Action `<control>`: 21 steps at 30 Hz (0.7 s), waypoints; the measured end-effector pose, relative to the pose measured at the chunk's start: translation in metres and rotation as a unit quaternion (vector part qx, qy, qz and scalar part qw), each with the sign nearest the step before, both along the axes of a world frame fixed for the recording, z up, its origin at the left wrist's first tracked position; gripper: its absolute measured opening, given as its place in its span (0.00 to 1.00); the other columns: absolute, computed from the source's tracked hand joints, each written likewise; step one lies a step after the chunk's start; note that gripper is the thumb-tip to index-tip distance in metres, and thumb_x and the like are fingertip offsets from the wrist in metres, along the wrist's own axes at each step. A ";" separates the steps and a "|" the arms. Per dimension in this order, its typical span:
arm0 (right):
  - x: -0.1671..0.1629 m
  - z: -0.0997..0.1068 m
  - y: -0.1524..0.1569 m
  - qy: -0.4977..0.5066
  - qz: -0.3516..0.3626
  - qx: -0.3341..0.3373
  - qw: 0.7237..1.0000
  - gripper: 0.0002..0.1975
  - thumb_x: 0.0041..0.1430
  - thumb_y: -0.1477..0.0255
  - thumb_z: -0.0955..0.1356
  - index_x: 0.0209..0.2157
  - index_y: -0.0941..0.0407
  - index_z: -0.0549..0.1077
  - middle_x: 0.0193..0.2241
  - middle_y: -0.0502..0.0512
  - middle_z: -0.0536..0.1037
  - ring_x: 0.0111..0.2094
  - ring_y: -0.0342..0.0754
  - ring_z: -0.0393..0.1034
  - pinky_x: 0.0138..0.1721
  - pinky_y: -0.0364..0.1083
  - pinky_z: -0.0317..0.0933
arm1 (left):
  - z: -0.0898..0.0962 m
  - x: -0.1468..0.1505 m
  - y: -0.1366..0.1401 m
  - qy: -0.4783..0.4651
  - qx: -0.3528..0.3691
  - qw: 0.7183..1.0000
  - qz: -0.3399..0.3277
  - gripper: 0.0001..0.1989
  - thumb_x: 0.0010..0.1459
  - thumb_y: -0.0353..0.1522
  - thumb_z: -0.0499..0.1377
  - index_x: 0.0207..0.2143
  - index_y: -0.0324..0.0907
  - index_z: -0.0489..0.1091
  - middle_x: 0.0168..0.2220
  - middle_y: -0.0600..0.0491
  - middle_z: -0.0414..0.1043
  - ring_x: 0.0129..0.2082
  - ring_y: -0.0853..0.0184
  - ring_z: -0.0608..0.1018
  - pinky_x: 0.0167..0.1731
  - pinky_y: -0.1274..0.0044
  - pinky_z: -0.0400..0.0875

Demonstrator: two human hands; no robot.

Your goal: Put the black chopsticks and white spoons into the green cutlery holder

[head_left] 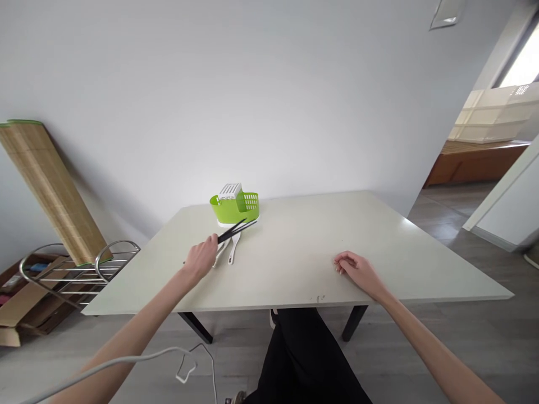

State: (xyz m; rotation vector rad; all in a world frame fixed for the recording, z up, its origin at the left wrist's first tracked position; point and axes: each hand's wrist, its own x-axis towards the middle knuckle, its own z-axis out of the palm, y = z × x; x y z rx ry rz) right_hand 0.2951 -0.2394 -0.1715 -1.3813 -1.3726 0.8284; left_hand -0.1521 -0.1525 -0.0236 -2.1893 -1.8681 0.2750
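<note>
My left hand is closed around black chopsticks, whose far ends splay apart in front of the green basket. The thin rear end of one sticks out behind the hand. Below the chopsticks lie white utensils on the table: a spoon-like one and another partly covered by my left hand. The green plastic basket with a white slotted insert stands near the wall on a white base. My right hand rests on the table at the right, fingers loosely curled in, with nothing visible in them.
The white table stands against a pale wall. To the left are a metal rack, a rolled bamboo mat and a cardboard box. A pale cable crosses in front of my left forearm.
</note>
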 end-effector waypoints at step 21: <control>0.003 -0.002 -0.001 -0.015 -0.011 -0.001 1.000 0.09 0.59 0.63 0.67 0.34 0.53 0.75 0.28 0.54 0.81 0.30 0.50 0.76 0.39 0.50 0.69 | -0.082 0.142 -0.017 -0.057 -0.059 0.995 -0.057 0.19 0.75 0.40 0.49 0.56 0.35 0.67 0.45 0.30 0.78 0.47 0.49 0.83 0.42 0.66 0.74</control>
